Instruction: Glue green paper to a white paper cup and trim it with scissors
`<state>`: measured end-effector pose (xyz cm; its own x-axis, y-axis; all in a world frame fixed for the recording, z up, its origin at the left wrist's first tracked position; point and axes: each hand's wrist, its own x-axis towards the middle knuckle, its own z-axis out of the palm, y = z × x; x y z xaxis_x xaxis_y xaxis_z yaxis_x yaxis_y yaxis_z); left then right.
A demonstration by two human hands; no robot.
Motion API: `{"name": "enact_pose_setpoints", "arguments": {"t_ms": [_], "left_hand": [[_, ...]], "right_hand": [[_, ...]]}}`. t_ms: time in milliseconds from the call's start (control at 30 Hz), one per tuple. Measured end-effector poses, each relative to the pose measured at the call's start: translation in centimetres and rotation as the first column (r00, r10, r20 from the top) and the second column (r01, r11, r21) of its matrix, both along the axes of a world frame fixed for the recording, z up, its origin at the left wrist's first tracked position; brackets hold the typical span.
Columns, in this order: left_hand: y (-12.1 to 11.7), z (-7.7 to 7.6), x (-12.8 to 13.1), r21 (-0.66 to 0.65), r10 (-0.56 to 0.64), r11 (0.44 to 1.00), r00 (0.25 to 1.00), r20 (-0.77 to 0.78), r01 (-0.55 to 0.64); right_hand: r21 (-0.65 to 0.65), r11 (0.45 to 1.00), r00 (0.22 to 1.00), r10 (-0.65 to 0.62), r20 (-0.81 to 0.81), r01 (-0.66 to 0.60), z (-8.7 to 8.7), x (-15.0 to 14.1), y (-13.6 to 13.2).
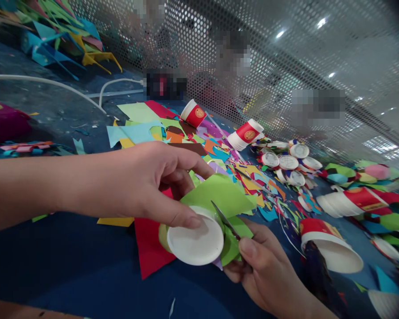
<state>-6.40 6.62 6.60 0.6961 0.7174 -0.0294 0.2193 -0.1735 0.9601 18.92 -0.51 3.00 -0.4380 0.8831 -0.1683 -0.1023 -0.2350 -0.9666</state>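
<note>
My left hand (168,186) pinches a white round disc with a raised rim (195,241), like a paper cup's bottom, against a sheet of green paper (216,190). The thumb presses on the disc and the fingers reach behind the sheet. From the right, my right hand (262,266) grips a pair of scissors (226,221). One dark pointed blade lies over the green paper beside the disc's right edge; the handles are hidden in my fingers. A red paper sheet (149,248) lies below and left of the disc.
Colourful paper scraps (252,177) cover the dark blue table (86,270). Red-and-white paper cups (248,134) lie behind them, and stacked cups (352,201) lie at right. Folded paper shapes (60,44) fill the back left, near a white cable (46,79). A perforated screen (199,44) stands behind.
</note>
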Motion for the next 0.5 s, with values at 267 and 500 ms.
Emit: {"name": "enact_pose_setpoints", "arguments": {"t_ms": [267, 500], "left_hand": [[-1.2, -0.7, 1.0, 0.037, 0.075, 0.996, 0.997, 0.019, -0.076], [-1.6, -0.9, 1.2, 0.023, 0.106, 0.994, 0.994, 0.031, -0.107]], "right_hand": [[-0.002, 0.997, 0.997, -0.076, 0.014, 0.076, -0.4, -0.7, -0.1], [0.005, 0.997, 0.997, -0.082, 0.016, 0.082, -0.6, -0.8, 0.1]]}}
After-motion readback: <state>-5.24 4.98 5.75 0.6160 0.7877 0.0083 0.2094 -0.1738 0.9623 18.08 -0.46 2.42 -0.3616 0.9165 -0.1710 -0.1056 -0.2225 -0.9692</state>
